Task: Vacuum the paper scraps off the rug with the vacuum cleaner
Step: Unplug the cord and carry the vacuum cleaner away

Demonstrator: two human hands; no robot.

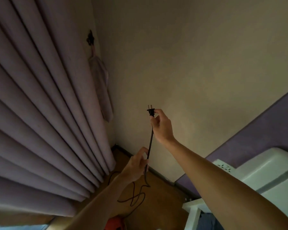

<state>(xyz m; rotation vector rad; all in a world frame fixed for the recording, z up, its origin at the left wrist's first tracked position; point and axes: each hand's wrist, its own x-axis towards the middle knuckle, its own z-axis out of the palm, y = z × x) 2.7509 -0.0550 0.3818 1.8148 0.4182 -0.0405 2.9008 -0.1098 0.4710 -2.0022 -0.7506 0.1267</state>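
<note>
The right hand (161, 126) is raised in front of the beige wall (189, 63), its thumb and fingertips pinched on the black plug (150, 112), whose two metal prongs point upward and stand free of any socket. Below the plug, the black cord (150, 141) runs straight down to the left hand (136, 165), which grips it between thumb and curled fingers, so the length between the two hands is drawn taut. Under the left hand the cord goes slack and falls in loose loops onto the wooden floor (165, 193), trailing toward a red-orange object (115, 223) at the bottom edge of the view, mostly cut off and partly behind the left forearm; whether this is the vacuum cleaner cannot be told. Left of the plug hang the long folds of a mauve curtain (40, 105), and a matching tie-back (101, 83) dangles from a dark hook (90, 38) on the wall above and to the left of the plug. Lower right of the plug, a purple panel (256, 135) slants along the wall, with a white socket plate (223, 166) on it beside a white rounded appliance (269, 171).
</note>
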